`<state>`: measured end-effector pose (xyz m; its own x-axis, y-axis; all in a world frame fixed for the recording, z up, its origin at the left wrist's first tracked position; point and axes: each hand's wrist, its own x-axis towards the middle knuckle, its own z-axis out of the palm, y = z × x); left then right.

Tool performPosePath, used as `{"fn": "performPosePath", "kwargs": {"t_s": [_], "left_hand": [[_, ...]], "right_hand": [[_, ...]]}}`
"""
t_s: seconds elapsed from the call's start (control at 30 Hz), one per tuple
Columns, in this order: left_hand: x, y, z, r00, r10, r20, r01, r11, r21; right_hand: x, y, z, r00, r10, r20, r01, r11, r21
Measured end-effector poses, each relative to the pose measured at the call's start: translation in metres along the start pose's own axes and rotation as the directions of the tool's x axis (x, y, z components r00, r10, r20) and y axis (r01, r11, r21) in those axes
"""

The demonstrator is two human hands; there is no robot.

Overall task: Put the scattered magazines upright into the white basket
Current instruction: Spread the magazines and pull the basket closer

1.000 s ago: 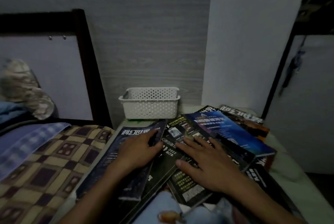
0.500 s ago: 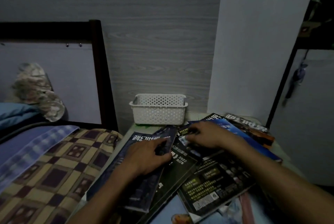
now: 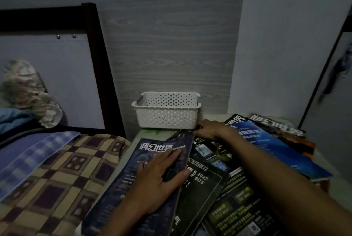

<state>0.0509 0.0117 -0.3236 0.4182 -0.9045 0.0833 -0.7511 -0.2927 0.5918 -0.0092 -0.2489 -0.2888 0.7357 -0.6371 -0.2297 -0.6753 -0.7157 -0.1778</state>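
Left hand [image 3: 158,182] lay flat, fingers spread, pressing the purple magazine [image 3: 133,188] at the pile's left edge. Right hand [image 3: 211,130] reached to the basket's [image 3: 167,119] lower right corner, fingers stretched forward, gripping nothing that I could see. Magazines [image 3: 247,169] lay scattered flat before the basket, which stood against the wall.
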Motion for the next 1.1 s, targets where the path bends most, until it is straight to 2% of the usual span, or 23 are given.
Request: {"fn": "performPosePath", "kwargs": {"t_s": [0.33,0.53,0.63,0.7,0.73,0.8,0.83,0.87,0.97,1.0,1.03,1.1], "left_hand": [[-0.021,0.015,0.006,0.999,0.033,0.035,-0.033,0.999,-0.009],[-0.023,0.02,-0.008,0.983,0.017,0.181,-0.014,1.0,-0.018],[-0.02,0.023,-0.017,0.97,0.018,0.242,-0.012,1.0,-0.027],[-0.017,0.026,-0.024,0.962,0.017,0.272,-0.007,0.999,-0.038],[-0.016,0.027,-0.026,0.958,0.015,0.288,-0.007,0.999,-0.031],[-0.016,0.03,-0.03,0.949,0.021,0.315,-0.016,1.0,-0.021],[-0.015,0.031,-0.032,0.947,0.025,0.32,-0.017,1.0,-0.026],[-0.015,0.032,-0.033,0.946,0.028,0.322,-0.021,0.999,-0.025],[-0.014,0.036,-0.035,0.926,0.009,0.379,-0.04,0.996,0.074],[-0.014,0.036,-0.037,0.913,-0.001,0.408,-0.054,0.991,0.125],[-0.015,0.034,-0.038,0.9,-0.001,0.436,-0.083,0.982,0.172],[-0.019,0.031,-0.042,0.886,0.013,0.463,-0.135,0.963,0.231]], "right_hand": [[-0.024,0.01,0.004,0.999,0.013,0.05,-0.008,0.995,-0.101],[-0.032,0.01,0.007,1.0,0.015,0.004,-0.015,0.993,-0.114],[-0.033,0.009,0.007,0.999,0.035,0.026,-0.031,0.991,-0.132],[-0.039,0.009,0.008,0.997,0.022,-0.073,-0.032,0.989,-0.144],[-0.042,0.007,0.009,0.976,-0.002,-0.219,-0.029,0.989,-0.142],[-0.043,0.004,0.005,0.839,-0.087,-0.537,0.024,0.992,-0.123],[-0.042,0.001,0.001,0.786,-0.126,-0.605,0.078,0.991,-0.104],[-0.041,-0.002,-0.005,0.784,-0.157,-0.601,0.132,0.988,-0.085],[-0.03,-0.011,-0.016,0.899,-0.179,-0.399,0.177,0.983,-0.042],[-0.027,-0.016,-0.014,0.912,-0.182,-0.369,0.173,0.983,-0.059],[-0.025,-0.021,-0.01,0.898,-0.194,-0.395,0.171,0.981,-0.094],[-0.025,-0.029,-0.003,0.803,-0.252,-0.54,0.17,0.966,-0.197]]}}
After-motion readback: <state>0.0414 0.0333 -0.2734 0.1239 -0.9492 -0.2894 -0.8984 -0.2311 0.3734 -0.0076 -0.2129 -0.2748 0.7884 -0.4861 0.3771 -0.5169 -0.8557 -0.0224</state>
